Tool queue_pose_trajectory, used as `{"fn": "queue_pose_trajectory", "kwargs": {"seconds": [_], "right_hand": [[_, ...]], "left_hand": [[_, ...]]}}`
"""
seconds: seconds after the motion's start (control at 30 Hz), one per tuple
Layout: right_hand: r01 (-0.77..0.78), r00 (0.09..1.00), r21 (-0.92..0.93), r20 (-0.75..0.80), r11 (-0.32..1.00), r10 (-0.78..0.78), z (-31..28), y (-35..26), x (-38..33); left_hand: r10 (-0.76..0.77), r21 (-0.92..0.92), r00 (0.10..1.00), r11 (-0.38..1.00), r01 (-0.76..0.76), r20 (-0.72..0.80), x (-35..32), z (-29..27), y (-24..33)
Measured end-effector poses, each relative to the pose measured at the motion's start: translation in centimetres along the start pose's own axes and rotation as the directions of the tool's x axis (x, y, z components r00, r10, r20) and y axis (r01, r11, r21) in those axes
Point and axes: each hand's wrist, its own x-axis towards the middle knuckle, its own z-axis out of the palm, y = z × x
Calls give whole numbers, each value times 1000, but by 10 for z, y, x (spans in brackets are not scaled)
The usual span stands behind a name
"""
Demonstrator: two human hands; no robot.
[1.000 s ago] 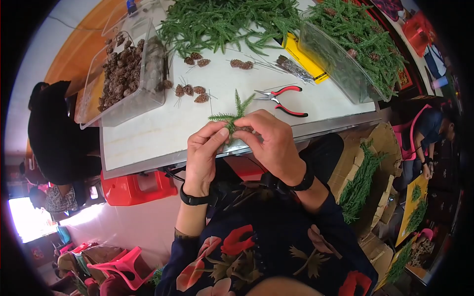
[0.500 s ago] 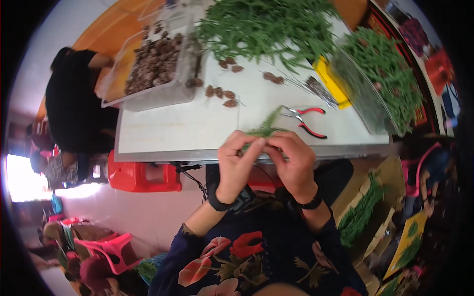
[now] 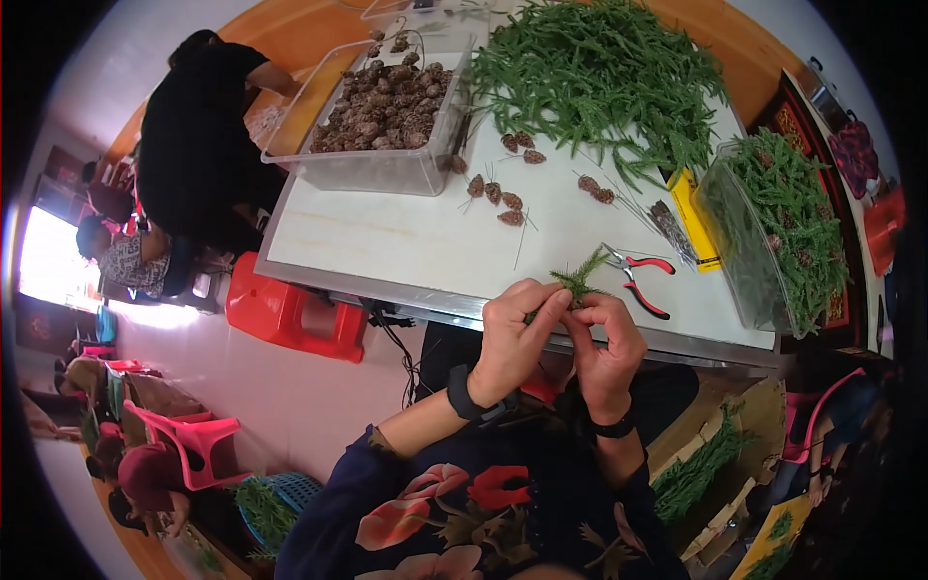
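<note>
- A slackened pinch by the left hand (image 3: 517, 327) or right hand (image 3: 609, 353) could have dropped the green sprig (image 3: 581, 277).
- Both hands were nearly closed, fingertips pinching its hidden base near the desk's front edge (image 3: 387, 297).
- Just beyond lay the pliers (image 3: 628, 262), which a careless forward reach might have knocked.

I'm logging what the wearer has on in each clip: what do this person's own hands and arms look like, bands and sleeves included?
No gloves show on the left hand or right hand. The left wristband and right wristband are both black. Dark navy sleeves end well short of the wrists, on a top printed with red and pink flowers.
</note>
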Motion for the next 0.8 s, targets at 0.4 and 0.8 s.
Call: {"fn": "queue_pose_trajectory", "kwargs": {"seconds": [0.4,0.8], "right_hand": [[-49,998,-3,-26,999,49,11,2,-10],[36,999,-44,4,998,-36,3,19,-10]], "left_hand": [[102,125,995,987,-103,18,-5,0,-7],[-315,-355,943,874,333,107,-3,1,-14]]}}
